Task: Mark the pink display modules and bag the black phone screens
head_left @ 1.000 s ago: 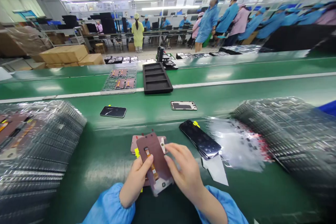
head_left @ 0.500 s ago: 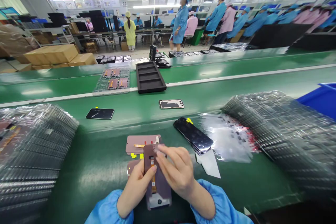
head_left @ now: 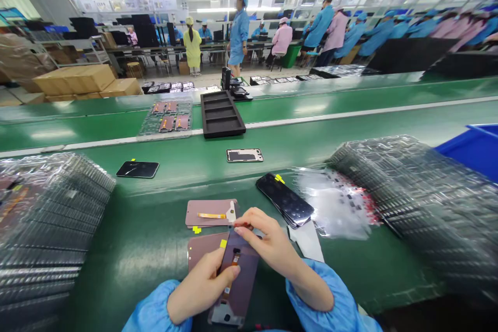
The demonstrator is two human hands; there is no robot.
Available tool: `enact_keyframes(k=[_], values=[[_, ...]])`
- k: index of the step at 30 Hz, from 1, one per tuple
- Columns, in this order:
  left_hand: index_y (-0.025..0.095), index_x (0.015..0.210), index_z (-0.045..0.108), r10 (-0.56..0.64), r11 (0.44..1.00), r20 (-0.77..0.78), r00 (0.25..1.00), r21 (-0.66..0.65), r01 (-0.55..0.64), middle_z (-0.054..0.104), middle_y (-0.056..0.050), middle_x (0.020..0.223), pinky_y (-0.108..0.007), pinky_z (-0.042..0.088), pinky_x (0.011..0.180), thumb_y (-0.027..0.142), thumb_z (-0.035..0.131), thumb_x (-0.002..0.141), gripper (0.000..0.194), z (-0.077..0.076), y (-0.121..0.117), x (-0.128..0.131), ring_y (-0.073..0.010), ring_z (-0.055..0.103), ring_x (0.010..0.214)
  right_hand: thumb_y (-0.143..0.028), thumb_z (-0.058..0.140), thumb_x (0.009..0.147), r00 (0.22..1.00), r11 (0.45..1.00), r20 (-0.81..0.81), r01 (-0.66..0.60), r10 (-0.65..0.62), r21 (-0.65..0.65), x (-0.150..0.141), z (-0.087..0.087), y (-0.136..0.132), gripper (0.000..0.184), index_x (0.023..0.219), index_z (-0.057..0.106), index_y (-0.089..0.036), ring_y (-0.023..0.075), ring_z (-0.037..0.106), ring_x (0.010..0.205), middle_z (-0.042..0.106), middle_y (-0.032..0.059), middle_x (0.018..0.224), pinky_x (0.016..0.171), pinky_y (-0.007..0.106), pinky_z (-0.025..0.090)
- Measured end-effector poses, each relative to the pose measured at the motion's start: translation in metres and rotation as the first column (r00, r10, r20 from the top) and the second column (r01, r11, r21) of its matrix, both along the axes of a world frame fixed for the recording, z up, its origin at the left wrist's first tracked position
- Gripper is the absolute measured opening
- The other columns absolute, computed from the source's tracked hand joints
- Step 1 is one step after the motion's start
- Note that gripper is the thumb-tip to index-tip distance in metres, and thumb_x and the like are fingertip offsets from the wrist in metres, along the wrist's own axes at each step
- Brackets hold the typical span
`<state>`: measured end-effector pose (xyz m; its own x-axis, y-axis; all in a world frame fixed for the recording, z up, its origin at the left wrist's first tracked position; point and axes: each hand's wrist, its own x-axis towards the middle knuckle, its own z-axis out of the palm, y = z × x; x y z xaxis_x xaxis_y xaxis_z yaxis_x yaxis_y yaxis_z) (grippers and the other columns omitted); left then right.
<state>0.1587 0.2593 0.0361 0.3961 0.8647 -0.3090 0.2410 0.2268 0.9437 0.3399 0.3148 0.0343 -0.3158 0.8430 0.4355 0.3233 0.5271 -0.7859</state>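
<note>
Here the left hand (head_left: 202,284) grips the brown panel (head_left: 245,281), its underside fingers hidden, while the right hand (head_left: 270,245) pinches shut at its twelve-o'clock end, contents obscured, with a half-covered panel (head_left: 201,249) at ten o'clock and black screens (head_left: 286,199) at one on the green table (head_left: 148,249).

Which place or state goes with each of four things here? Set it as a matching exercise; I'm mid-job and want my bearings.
1. Black compartment tray
2. Blue bin
3. Stack of dark screens
4. Panel nearest the camera

A. Gripped by the left hand
B. Beside the clear tray of small brown parts
C. At the right edge of the view
D. Next to the clear plastic sheets

Pairs: 1-B, 2-C, 3-D, 4-A
</note>
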Motion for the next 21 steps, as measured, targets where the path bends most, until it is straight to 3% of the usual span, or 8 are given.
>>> enact_keyframes(k=[2, 5, 7, 9, 13, 17, 19, 21], values=[[0.018, 0.094, 0.068, 0.026, 0.999, 0.032, 0.999, -0.023, -0.026, 0.067, -0.005, 0.089, -0.034, 0.045, 0.083, 0.043, 0.062, 0.084, 0.027, -0.002, 0.000, 0.001, -0.0243, 0.058, 0.089, -0.020, 0.052, 0.095, 0.994, 0.968, 0.085, 0.044, -0.067, 0.249, -0.002, 0.002, -0.003, 0.018, 0.089, 0.069, -0.019, 0.0173, 0.055, 0.070, 0.060, 0.0037, 0.072, 0.062, 0.030, 0.046], [0.018, 0.089, 0.066, 0.115, 0.991, 0.120, 0.986, -0.080, -0.106, 0.065, -0.003, 0.084, -0.033, 0.046, 0.082, 0.047, 0.067, 0.080, 0.031, -0.008, 0.001, 0.005, -0.0236, 0.058, 0.088, -0.012, 0.043, 0.096, 0.949, 0.762, 0.214, 0.040, -0.231, 0.647, -0.010, 0.003, -0.013, 0.025, 0.091, 0.067, -0.015, 0.0184, 0.047, 0.063, 0.055, 0.0044, 0.065, 0.057, 0.033, 0.038], [0.018, 0.091, 0.066, 0.186, 0.980, 0.154, 0.970, -0.097, -0.172, 0.066, -0.004, 0.089, -0.033, 0.046, 0.084, 0.046, 0.070, 0.078, 0.031, -0.011, 0.003, 0.007, -0.0244, 0.059, 0.091, -0.009, 0.040, 0.095, 0.927, 0.666, 0.284, -0.052, -0.245, 0.744, -0.015, 0.004, -0.021, 0.026, 0.092, 0.066, -0.012, 0.0187, 0.044, 0.060, 0.054, 0.0043, 0.062, 0.056, 0.034, 0.035], [0.019, 0.099, 0.066, 0.230, 0.973, 0.200, 0.952, -0.077, -0.219, 0.068, -0.006, 0.098, -0.034, 0.045, 0.089, 0.041, 0.072, 0.078, 0.031, -0.012, 0.005, 0.007, -0.0256, 0.059, 0.098, -0.007, 0.039, 0.094, 0.931, 0.644, 0.312, -0.121, -0.192, 0.756, -0.018, 0.005, -0.029, 0.027, 0.089, 0.066, -0.009, 0.0185, 0.043, 0.059, 0.053, 0.0046, 0.062, 0.055, 0.034, 0.034], [0.021, 0.105, 0.068, 0.233, 0.970, 0.336, 0.913, -0.149, -0.193, 0.071, -0.005, 0.101, -0.035, 0.045, 0.090, 0.031, 0.078, 0.071, 0.037, -0.006, 0.008, 0.000, -0.0266, 0.060, 0.102, -0.008, 0.036, 0.094, 0.958, 0.681, 0.261, -0.113, -0.117, 0.723, -0.016, 0.008, -0.034, 0.031, 0.085, 0.065, -0.009, 0.0185, 0.043, 0.061, 0.054, 0.0057, 0.065, 0.056, 0.034, 0.034], [0.021, 0.087, 0.074, 0.285, 0.914, 0.442, 0.850, -0.393, -0.102, 0.072, -0.005, 0.082, -0.034, 0.049, 0.071, 0.043, 0.074, 0.069, 0.028, 0.002, 0.016, -0.010, -0.0252, 0.065, 0.082, -0.009, 0.040, 0.092, 0.959, 0.684, 0.249, -0.090, -0.137, 0.724, -0.015, 0.008, -0.031, 0.028, 0.081, 0.066, -0.012, 0.0182, 0.042, 0.062, 0.049, 0.0035, 0.063, 0.058, 0.034, 0.032], [0.020, 0.079, 0.075, 0.287, 0.898, 0.447, 0.847, -0.434, -0.075, 0.071, -0.005, 0.072, -0.031, 0.048, 0.061, 0.049, 0.069, 0.076, 0.030, 0.006, 0.023, -0.012, -0.0217, 0.064, 0.069, -0.010, 0.045, 0.089, 0.951, 0.668, 0.281, -0.127, -0.128, 0.733, -0.017, 0.007, -0.028, 0.024, 0.075, 0.064, -0.014, 0.0171, 0.040, 0.061, 0.046, 0.0019, 0.062, 0.057, 0.033, 0.031], [0.018, 0.074, 0.074, 0.269, 0.889, 0.396, 0.878, -0.453, -0.068, 0.068, -0.003, 0.064, -0.026, 0.044, 0.054, 0.046, 0.074, 0.075, 0.028, 0.008, 0.032, -0.011, -0.0159, 0.059, 0.058, -0.012, 0.049, 0.086, 0.945, 0.632, 0.300, -0.156, -0.127, 0.759, -0.021, 0.005, -0.026, 0.020, 0.070, 0.061, -0.015, 0.0161, 0.039, 0.060, 0.044, 0.0009, 0.062, 0.057, 0.032, 0.030]])
